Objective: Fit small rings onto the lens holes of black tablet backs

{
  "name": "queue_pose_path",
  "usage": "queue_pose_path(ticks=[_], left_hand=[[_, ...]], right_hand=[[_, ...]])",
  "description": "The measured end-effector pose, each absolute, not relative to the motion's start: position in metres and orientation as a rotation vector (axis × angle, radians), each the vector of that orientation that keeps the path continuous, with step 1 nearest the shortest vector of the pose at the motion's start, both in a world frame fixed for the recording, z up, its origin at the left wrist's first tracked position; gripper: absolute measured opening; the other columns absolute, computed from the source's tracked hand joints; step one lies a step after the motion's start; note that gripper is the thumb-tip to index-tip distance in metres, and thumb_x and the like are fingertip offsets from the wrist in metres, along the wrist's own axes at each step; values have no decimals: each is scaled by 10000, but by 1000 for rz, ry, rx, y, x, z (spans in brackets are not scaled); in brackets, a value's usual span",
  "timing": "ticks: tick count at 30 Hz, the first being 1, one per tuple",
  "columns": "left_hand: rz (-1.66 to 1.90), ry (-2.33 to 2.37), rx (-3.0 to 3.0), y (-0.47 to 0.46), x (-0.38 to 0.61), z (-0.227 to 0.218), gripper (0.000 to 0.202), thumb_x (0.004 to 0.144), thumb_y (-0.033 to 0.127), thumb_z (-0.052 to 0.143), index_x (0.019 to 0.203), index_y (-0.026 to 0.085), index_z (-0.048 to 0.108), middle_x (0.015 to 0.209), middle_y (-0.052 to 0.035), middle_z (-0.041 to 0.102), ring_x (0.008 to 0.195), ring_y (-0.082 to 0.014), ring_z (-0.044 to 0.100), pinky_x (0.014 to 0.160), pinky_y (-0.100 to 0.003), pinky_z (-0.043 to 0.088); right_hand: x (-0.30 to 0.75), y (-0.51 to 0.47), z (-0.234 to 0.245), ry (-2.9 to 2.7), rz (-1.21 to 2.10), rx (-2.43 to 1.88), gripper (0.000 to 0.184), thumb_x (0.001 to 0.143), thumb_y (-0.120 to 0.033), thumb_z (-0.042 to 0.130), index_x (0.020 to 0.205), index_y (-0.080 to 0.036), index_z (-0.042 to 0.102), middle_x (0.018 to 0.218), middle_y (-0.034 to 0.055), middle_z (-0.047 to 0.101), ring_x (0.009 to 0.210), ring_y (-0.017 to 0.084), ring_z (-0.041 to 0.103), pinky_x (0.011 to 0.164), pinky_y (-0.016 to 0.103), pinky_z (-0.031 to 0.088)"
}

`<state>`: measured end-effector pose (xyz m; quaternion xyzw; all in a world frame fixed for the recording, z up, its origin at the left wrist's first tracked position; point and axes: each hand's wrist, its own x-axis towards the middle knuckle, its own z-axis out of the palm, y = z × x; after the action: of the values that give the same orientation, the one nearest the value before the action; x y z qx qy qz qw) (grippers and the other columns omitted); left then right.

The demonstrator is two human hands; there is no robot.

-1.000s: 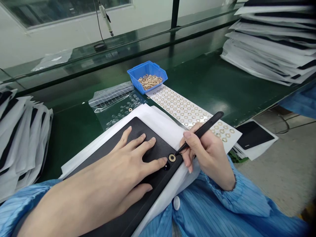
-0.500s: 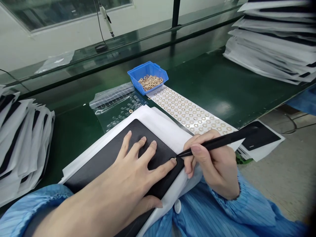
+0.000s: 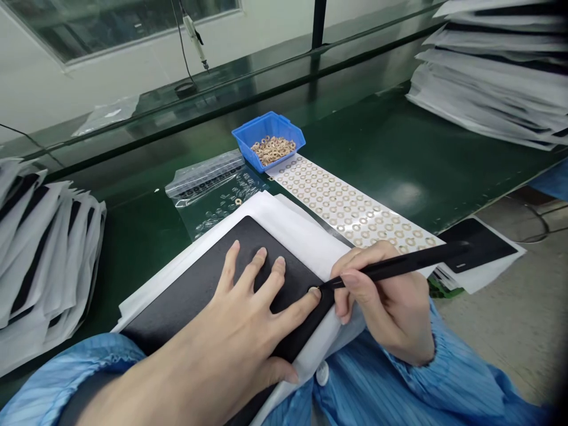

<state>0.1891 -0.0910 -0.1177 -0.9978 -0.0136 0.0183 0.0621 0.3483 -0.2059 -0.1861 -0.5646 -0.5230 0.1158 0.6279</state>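
A flat black panel (image 3: 186,284) lies on white wrapping sheets (image 3: 261,204) in front of me. My left hand (image 3: 248,319) is spread over it, fingers apart and fingertips touching its surface. Beside the tip of the left index finger sits a small pale ring (image 3: 315,290), partly covered by that finger. My right hand (image 3: 384,296) pinches black tweezers (image 3: 399,266), their points at the ring near the panel's right corner. Whether the points grip the ring or only touch it I cannot tell.
Beyond the panel lie a sheet of ring stickers (image 3: 355,207), a blue bin (image 3: 268,127) of small rings and a clear plastic bag (image 3: 208,183). Wrapped black panels are stacked at left (image 3: 48,254) and right (image 3: 492,83). A screwdriver (image 3: 195,41) hangs behind.
The view has shifted slightly. The tweezers' points have come down a little to the ring beside my left index finger. My left hand stays on the panel.
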Motion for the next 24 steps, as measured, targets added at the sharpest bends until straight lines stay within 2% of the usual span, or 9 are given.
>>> queue_pose_path(ticks=[3,6,9,12,16,18,21,24], left_hand=[[55,-32,-3091,-87,187,-114,707,710,617,661,1314,322,441,1231,-114,570,1161,-387,502,957,-677,310],[90,-16,-3141,-81,182,-111,622,795,537,619,1317,242,451,1265,-109,558,1177,-371,491,1015,-652,265],[121,6,-3140,-75,182,-108,636,849,542,538,1328,136,436,1300,-145,535,1179,-387,479,1027,-663,225],[145,3,-3173,-71,184,-104,630,841,556,540,1302,135,458,1273,-136,552,1142,-359,501,1025,-650,240],[207,-29,-3231,-71,187,-101,616,811,535,597,1283,156,481,1209,-120,575,1107,-331,507,1028,-639,244],[228,-46,-3239,-73,187,-102,632,790,523,628,1272,135,495,1176,-125,578,1096,-331,504,1038,-642,222],[155,-44,-3245,-76,186,-105,675,784,545,620,1291,123,483,1173,-127,561,1109,-332,492,1057,-628,199],[105,-38,-3244,-75,184,-108,709,791,594,575,1313,126,468,1177,-135,549,1095,-332,497,1051,-621,211]], right_hand=[[348,-205,-189,-1194,248,-1254,108,901,-101,459,898,-204,491,656,-42,517,408,36,511,375,166,419],[344,-203,-193,-1183,262,-1178,112,899,-108,457,887,-213,495,636,-38,518,435,60,512,384,195,411],[338,-205,-193,-1128,313,-1084,95,914,-169,443,872,-227,505,631,-27,522,466,97,535,401,239,428],[343,-215,-180,-1104,339,-1048,126,927,-197,412,894,-246,524,641,-12,545,454,118,540,372,266,433],[379,-220,-130,-1367,29,-1396,133,903,-236,479,810,-246,573,702,27,585,563,151,596,461,308,482],[399,-199,-98,-1470,-209,-1573,165,891,-285,520,750,-221,577,675,25,595,529,124,584,476,286,465],[419,-134,-67,-1494,-227,-1543,177,901,-324,506,813,-173,536,609,-10,582,518,89,605,518,215,468],[432,-52,-69,-1557,-93,-1606,162,958,-269,384,995,-139,471,763,16,629,644,76,641,607,180,477]])
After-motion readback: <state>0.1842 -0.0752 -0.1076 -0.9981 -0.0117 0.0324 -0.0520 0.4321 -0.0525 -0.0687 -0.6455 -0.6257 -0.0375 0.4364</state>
